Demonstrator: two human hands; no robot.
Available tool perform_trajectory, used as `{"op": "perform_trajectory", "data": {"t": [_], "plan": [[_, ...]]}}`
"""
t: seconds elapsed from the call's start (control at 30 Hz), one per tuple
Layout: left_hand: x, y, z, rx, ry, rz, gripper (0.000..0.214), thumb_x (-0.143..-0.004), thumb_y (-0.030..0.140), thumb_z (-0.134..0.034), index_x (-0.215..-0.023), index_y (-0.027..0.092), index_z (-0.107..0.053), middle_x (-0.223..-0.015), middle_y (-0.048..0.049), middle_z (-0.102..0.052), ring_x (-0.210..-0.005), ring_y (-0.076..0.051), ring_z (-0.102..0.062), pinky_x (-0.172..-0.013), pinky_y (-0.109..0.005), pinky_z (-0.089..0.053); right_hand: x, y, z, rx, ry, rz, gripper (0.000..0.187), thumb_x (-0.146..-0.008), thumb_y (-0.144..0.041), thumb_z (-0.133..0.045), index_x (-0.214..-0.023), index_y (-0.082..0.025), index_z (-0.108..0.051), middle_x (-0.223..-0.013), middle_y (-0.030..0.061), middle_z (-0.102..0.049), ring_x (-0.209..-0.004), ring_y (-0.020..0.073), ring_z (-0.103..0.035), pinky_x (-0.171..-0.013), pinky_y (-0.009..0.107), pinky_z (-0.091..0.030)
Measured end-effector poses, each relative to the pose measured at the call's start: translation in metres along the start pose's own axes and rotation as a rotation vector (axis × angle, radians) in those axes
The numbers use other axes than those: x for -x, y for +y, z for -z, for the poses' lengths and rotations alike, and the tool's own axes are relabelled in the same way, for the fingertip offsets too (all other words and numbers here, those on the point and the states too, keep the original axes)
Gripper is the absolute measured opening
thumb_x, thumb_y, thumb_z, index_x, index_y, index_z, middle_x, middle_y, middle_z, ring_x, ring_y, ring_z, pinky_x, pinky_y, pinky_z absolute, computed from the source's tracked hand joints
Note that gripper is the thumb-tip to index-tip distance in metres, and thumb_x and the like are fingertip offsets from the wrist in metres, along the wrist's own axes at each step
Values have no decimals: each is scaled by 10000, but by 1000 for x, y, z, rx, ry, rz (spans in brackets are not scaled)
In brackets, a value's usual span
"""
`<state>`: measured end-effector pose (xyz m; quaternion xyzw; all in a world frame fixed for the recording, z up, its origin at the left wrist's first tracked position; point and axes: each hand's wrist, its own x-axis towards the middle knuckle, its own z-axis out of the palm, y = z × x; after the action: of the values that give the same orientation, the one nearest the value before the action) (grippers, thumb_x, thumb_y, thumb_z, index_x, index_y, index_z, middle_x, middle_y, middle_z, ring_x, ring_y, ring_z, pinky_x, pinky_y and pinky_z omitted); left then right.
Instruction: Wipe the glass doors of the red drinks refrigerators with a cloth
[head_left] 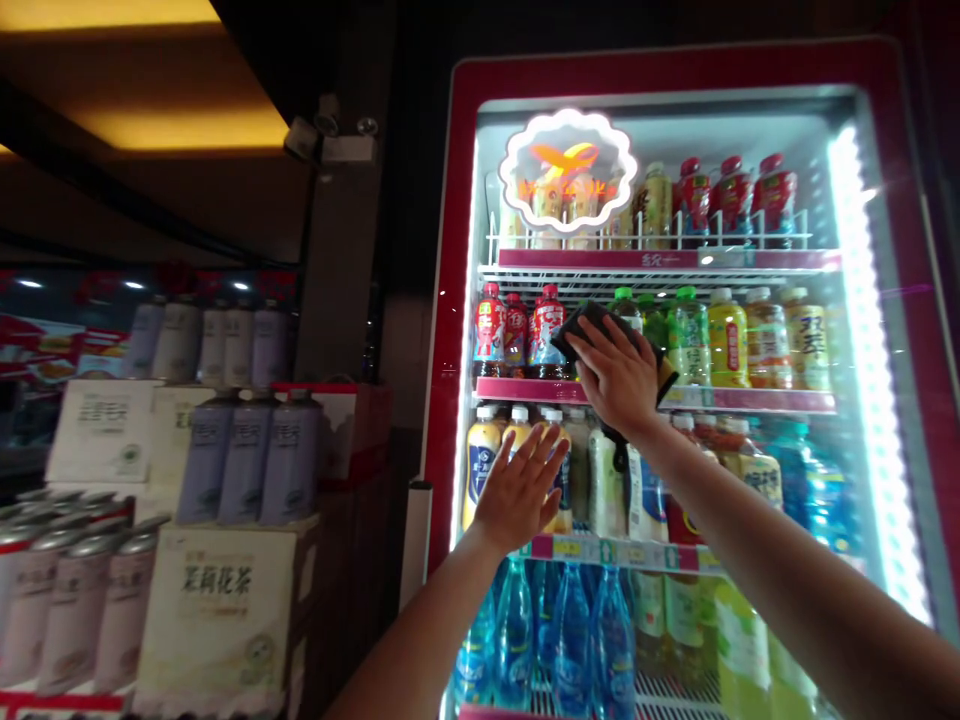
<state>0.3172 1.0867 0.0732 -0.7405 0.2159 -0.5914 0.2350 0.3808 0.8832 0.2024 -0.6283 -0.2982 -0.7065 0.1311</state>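
Observation:
My right hand [619,385] presses a dark cloth [592,318] with a yellow edge against the glass door of a lit drinks fridge [441,400]. Its fingers lie over the cloth, in front of the second shelf. Lower and to the left, my left hand [517,490] is open, fingers spread and holding nothing. It is at the glass in front of the third shelf; whether it touches I cannot tell. Behind the glass stand red-capped bottles [549,325], green-capped bottles [688,335] and blue bottles [571,640]. A glowing scalloped sign [568,170] is at the door's upper left.
On the left, purple cans [289,455] stand on a pale carton [214,615], with pinkish cans [71,600] beside it. A red and white box [337,430] sits behind them. A dark pillar [337,240] with a lamp unit [348,150] rises left of the fridge.

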Motion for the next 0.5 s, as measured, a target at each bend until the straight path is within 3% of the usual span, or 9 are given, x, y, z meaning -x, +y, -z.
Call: {"op": "perform_trajectory", "data": {"t": [0.07,0.13,0.23,0.3,0.4,0.5], "plan": [[0,0,-1,17,0,-1,660,-1034,348,-371,-1637,154,-186,-1711,-67,-204,-1595,-250,-127,-1320,-507,-74,-7,-20,-9,3,8,-31,419,-1026,-318,-458,-1419,-308,-605,-1554,9,-515,-1468,309,-433,-1178,590,-304],[0,0,-2,39,-1,-2,664,-1037,345,-364,-1642,161,-160,-1713,-68,-195,-1595,-248,-123,-1319,-508,-89,-2,-32,-10,-11,-60,62,424,-1025,-316,-463,-1427,-323,-595,-1571,-6,-492,-1487,301,-406,-1192,587,-293],[0,1,-3,52,4,-2,678,-1036,343,-376,-1643,154,-138,-1713,-79,-184,-1595,-253,-119,-1314,-528,-108,19,-26,4,-25,-200,269,438,-1022,-298,-470,-1444,-351,-571,-1588,-36,-470,-1503,273,-385,-1218,564,-277],[0,1,-3,46,7,-1,680,-1035,342,-381,-1641,147,-143,-1713,-84,-180,-1594,-256,-120,-1312,-535,-114,28,-11,14,-15,-236,322,446,-1020,-292,-473,-1452,-352,-561,-1587,-34,-473,-1501,266,-389,-1219,551,-288],[2,2,-3,33,7,-2,678,-1032,343,-378,-1641,147,-153,-1716,-80,-171,-1595,-258,-115,-1315,-531,-115,22,4,12,4,-155,216,441,-1017,-309,-475,-1447,-329,-573,-1576,-5,-493,-1488,285,-410,-1198,562,-320],[3,1,-4,35,-8,4,685,-1030,353,-366,-1643,147,-139,-1718,-71,-166,-1598,-253,-103,-1313,-523,-141,-3,-10,-7,2,-26,49,445,-1013,-315,-471,-1444,-337,-579,-1565,9,-505,-1472,318,-429,-1178,616,-321]]}}
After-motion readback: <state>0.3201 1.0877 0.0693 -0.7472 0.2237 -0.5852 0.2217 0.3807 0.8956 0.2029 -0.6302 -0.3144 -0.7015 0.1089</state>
